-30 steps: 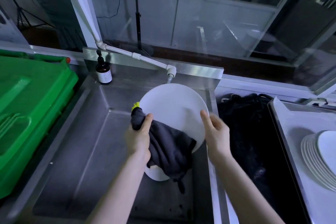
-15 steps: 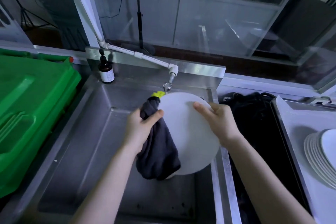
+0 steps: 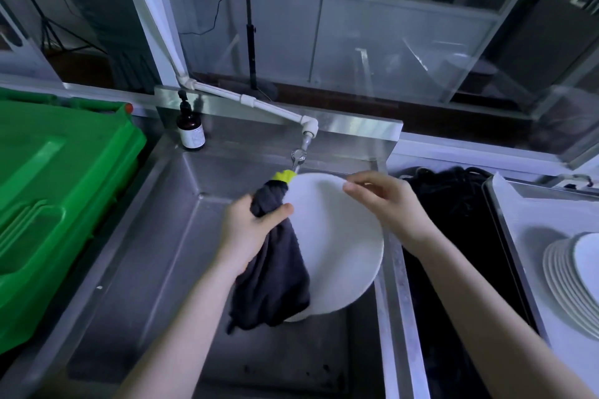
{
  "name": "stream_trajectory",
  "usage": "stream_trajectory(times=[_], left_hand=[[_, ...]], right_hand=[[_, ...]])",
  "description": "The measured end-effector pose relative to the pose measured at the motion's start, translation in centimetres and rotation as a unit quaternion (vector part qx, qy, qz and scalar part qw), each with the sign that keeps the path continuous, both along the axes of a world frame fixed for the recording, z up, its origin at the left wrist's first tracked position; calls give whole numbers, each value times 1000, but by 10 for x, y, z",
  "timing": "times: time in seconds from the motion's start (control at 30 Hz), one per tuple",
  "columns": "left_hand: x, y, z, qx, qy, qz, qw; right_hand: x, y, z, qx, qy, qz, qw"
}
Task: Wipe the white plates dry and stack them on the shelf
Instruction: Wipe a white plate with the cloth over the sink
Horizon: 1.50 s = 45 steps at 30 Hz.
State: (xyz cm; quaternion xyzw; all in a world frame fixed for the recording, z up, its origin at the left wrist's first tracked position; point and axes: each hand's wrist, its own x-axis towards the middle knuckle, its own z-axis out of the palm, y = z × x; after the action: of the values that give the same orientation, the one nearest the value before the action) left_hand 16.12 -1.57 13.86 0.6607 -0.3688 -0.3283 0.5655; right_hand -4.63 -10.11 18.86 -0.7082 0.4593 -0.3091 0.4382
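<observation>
Left hand [image 3: 249, 233]: fingers and thumb clamped round a bunched dark cloth [image 3: 275, 285], which lies against the left edge of the white plate [image 3: 334, 246]. Right hand [image 3: 389, 204]: on the plate's upper right rim, blurred; whether it pinches or only touches cannot be told. Plate: tilted, above the steel sink [image 3: 136, 269], just below the tap [image 3: 303, 147]. Stack of white plates [image 3: 567, 275]: on a tray [image 3: 534, 210] at far right, well apart.

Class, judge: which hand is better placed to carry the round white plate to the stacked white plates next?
Probably the right hand: it holds the rim of the round white plate and lies nearer the stacked white plates; the left hand grips the dark grey cloth.
</observation>
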Motion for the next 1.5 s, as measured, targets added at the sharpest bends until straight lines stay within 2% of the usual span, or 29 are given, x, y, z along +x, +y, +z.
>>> stream_trajectory(times=[0.1,0.17,0.23,0.27,0.33,0.4,0.43,0.5,0.53,0.6,0.7,0.8,0.87,0.93,1.03,1.1,1.17,1.2,1.27,1.33,1.4,1.5], left_hand=[[0,-6,14,-14,-93,-136,986],[-1,-5,16,-15,-89,-170,981],[1,-1,8,-25,-26,-170,985],[0,1,2,-22,11,-135,991],[-7,5,-13,18,88,24,996],[-20,7,-27,60,185,188,963],[-27,9,-32,75,225,232,943],[-32,12,-39,102,259,247,928],[-31,13,-42,108,262,240,929],[-20,15,-41,103,259,217,936],[-3,16,-33,92,164,154,970],[5,12,-17,48,73,9,996],[9,5,-4,21,2,-94,995],[10,-1,4,12,-44,-183,982],[9,1,-1,24,-19,-239,970],[8,5,-16,23,26,-190,981],[2,10,-32,36,84,-46,995],[-4,11,-38,53,123,41,990],[-19,13,-44,96,206,192,955],[-28,14,-48,128,246,244,929],[-25,13,-49,138,251,216,934],[-8,11,-41,105,214,159,958]], right_hand=[[16,-1,5,-56,153,135,977],[22,4,1,-77,149,130,977],[18,7,-4,-84,114,88,986],[14,8,-7,-72,92,47,992],[12,13,-17,-27,21,-80,996],[20,26,-33,23,-73,-215,974],[27,35,-42,54,-114,-271,954],[33,46,-63,115,-154,-322,927],[31,48,-69,130,-143,-313,930],[18,43,-69,124,-88,-245,958],[2,24,-40,71,-25,-111,991],[3,7,-15,8,88,9,996],[8,5,-8,-15,137,81,987],[14,9,-10,-31,136,123,983],[21,16,-20,-65,124,112,984],[18,18,-25,-54,108,77,990],[13,20,-32,-28,57,-20,998],[13,23,-36,-9,11,-93,996],[21,36,-49,39,-95,-240,965],[30,49,-60,83,-148,-322,932],[25,51,-63,101,-133,-294,941],[6,36,-41,84,-85,-161,980]])
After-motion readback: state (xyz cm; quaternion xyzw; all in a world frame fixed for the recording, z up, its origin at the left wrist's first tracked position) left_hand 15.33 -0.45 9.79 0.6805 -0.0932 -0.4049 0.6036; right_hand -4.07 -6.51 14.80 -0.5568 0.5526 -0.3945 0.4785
